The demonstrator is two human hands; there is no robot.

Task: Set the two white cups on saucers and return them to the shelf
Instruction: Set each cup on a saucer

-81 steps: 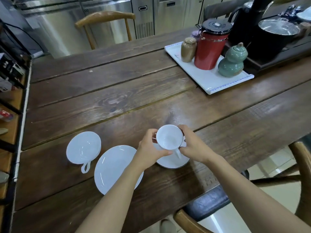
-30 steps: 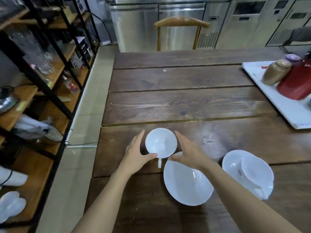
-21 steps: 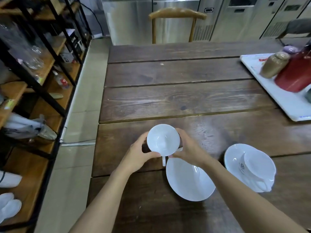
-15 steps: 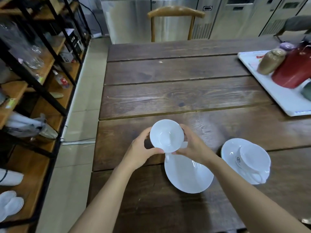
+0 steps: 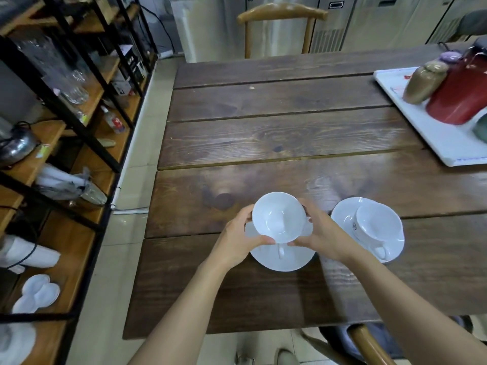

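A white cup point(image 5: 278, 217) is held upright between my left hand point(image 5: 237, 241) and my right hand point(image 5: 320, 237), over a white saucer point(image 5: 284, 260) on the wooden table point(image 5: 276, 138). Its handle points toward me; whether it touches the saucer I cannot tell. To the right, the second white cup point(image 5: 378, 229) rests on its own saucer point(image 5: 345, 219), handle toward me. The shelf point(image 5: 66, 133), black frame with wooden boards, stands at the left.
A white tray point(image 5: 432, 138) at the table's right edge carries a red jar point(image 5: 463, 96) and a brown jar point(image 5: 423, 83). Wooden chairs stand at the far side point(image 5: 282, 14) and by me point(image 5: 369, 343). The shelf holds glasses, a kettle and white dishes point(image 5: 37, 293).
Both hands closed on the cup that lay left of the empty saucer, lifted it and carried it right, over that saucer. The other cup stayed on its saucer.
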